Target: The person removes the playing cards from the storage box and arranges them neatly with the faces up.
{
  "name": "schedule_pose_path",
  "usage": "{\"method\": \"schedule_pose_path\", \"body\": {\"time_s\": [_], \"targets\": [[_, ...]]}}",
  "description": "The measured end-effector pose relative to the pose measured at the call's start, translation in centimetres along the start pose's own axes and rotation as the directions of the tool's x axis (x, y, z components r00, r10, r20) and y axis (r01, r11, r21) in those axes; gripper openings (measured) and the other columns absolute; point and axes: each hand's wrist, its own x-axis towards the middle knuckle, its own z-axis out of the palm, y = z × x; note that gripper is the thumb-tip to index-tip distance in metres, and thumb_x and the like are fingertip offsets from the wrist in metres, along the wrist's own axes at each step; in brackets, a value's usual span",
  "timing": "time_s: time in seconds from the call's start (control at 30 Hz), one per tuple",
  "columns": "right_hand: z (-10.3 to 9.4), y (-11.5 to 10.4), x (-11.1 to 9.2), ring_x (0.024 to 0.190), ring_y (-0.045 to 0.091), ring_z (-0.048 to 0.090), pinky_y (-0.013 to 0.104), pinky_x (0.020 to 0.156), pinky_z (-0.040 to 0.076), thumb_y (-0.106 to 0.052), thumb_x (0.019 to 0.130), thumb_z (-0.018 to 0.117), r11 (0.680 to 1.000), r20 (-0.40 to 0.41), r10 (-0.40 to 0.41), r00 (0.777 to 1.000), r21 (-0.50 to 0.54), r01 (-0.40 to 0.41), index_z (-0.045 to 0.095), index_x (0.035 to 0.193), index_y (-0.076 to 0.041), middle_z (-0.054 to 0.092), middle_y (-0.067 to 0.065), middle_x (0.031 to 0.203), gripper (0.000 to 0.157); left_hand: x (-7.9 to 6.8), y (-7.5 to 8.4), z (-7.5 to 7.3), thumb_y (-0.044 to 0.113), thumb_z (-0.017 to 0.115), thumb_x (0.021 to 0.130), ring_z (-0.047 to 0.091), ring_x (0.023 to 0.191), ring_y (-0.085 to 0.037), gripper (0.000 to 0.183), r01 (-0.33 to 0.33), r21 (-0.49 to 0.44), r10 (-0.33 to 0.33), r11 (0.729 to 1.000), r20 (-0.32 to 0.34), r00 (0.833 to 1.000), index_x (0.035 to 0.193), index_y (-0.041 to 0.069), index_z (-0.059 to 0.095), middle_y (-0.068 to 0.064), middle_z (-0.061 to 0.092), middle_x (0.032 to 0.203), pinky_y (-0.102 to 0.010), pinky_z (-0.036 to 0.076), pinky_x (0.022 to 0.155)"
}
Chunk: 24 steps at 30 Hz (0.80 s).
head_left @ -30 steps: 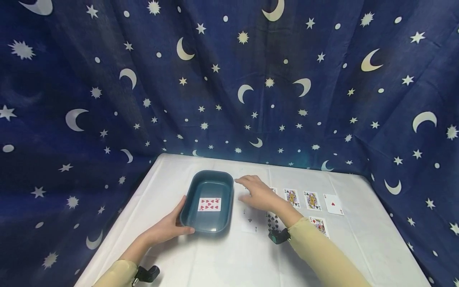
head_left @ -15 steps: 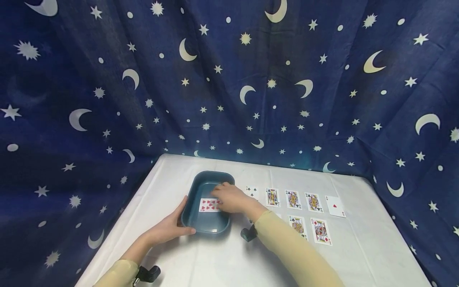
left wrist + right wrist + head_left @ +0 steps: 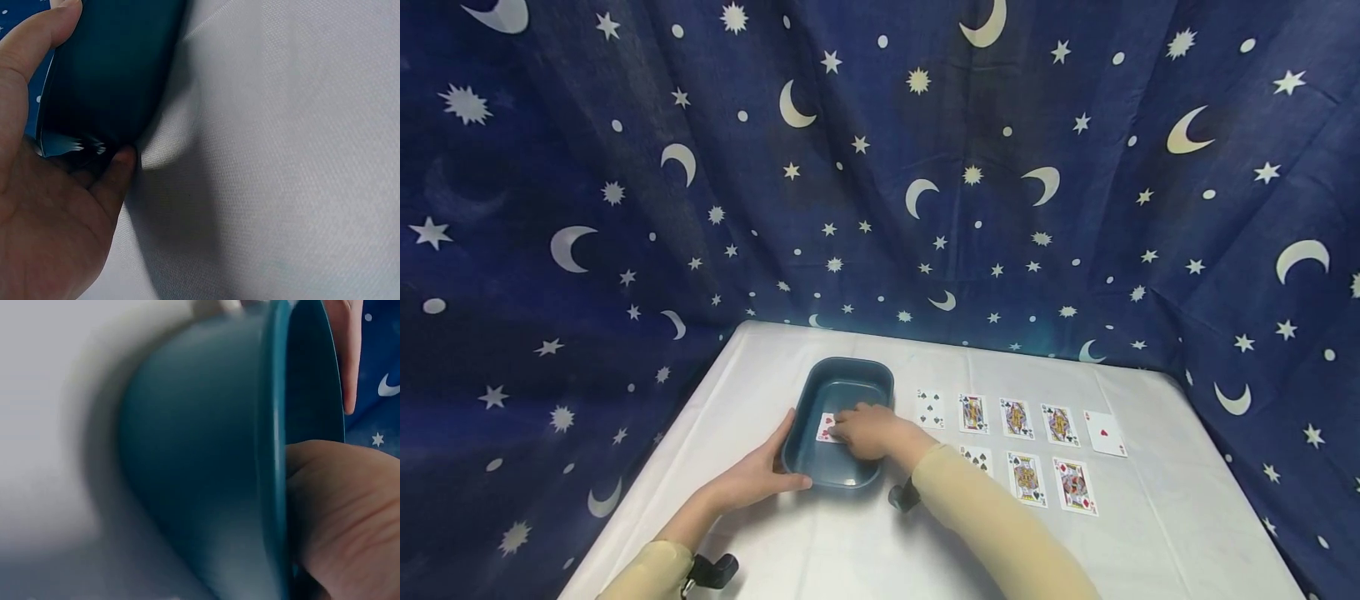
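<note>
A dark teal plastic tub (image 3: 850, 363) stands on the white-covered table. My left hand (image 3: 752, 479) grips its near left corner, thumb on the near side and fingers along the left side; the left wrist view shows the tub wall (image 3: 112, 69) between them. My right hand (image 3: 872, 429) reaches over the right side into the tub, its fingertips on a hearts playing card (image 3: 824, 428) lying face up inside. The hand covers most of that card. In the right wrist view the tub's rim (image 3: 275, 444) hides my right fingers, so their hold on the card is unclear.
Face-up cards lie in two rows right of the tub, among them a five of spades (image 3: 930, 409), an ace of hearts (image 3: 1105, 433) and a red king (image 3: 1076, 487). My right sleeve (image 3: 992, 517) covers part of the nearer row. A star-patterned curtain (image 3: 880, 208) hangs behind.
My right hand has moved left from above the cards into the tub and onto the hearts card, covering more of it. My left hand stays on the tub.
</note>
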Motion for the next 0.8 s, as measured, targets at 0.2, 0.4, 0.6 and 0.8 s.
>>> {"method": "schedule_pose_path", "body": {"time_s": [0.2, 0.4, 0.6, 0.8], "targets": [[0.2, -1.0, 0.0, 0.128, 0.019, 0.052, 0.034, 0.105, 0.05, -0.036, 0.097, 0.067, 0.999, 0.002, 0.035, 0.999, -0.03, -0.034, 0.061, 0.144, -0.025, 0.051, -0.004, 0.151, 0.049, -0.1, 0.1, 0.0, 0.041, 0.086, 0.083, 0.042, 0.143, -0.039, 0.121, -0.005, 0.005, 0.005, 1.0, 0.002, 1.0, 0.166, 0.025, -0.001, -0.011, 0.006, 0.172, -0.054, 0.037, 0.116], [0.2, -0.8, 0.1, 0.12, 0.019, 0.056, 0.034, 0.101, 0.052, -0.031, 0.083, 0.082, 0.995, -0.045, 0.048, 0.998, 0.089, -0.044, 0.069, 0.132, -0.019, 0.057, 0.001, 0.14, 0.052, -0.1, 0.0, 0.0, 0.04, 0.085, 0.084, 0.044, 0.141, -0.038, 0.121, -0.022, 0.013, 0.022, 1.0, 0.002, 1.0, 0.166, 0.022, -0.001, -0.013, 0.004, 0.171, -0.054, 0.038, 0.115], [0.3, 0.0, 0.0, 0.128, 0.018, 0.051, 0.038, 0.113, 0.042, -0.033, 0.092, 0.073, 1.0, -0.044, 0.014, 0.999, 0.012, -0.014, 0.067, 0.137, -0.029, 0.054, -0.008, 0.149, 0.046, 0.0, -0.2, 0.0, 0.041, 0.085, 0.083, 0.041, 0.143, -0.039, 0.121, -0.015, 0.011, 0.015, 1.0, -0.001, 1.0, 0.166, 0.023, -0.001, -0.01, 0.005, 0.172, -0.054, 0.037, 0.116], [0.0, -0.8, -0.3, 0.129, 0.018, 0.047, 0.04, 0.114, 0.04, -0.04, 0.092, 0.072, 0.999, -0.011, 0.028, 1.0, -0.019, -0.028, 0.059, 0.146, -0.031, 0.052, -0.008, 0.151, 0.056, 0.0, -0.1, -0.1, 0.041, 0.085, 0.084, 0.032, 0.148, -0.038, 0.122, -0.015, 0.012, 0.015, 1.0, 0.008, 1.0, 0.166, 0.023, -0.003, -0.01, 0.004, 0.172, -0.053, 0.032, 0.119]]}}
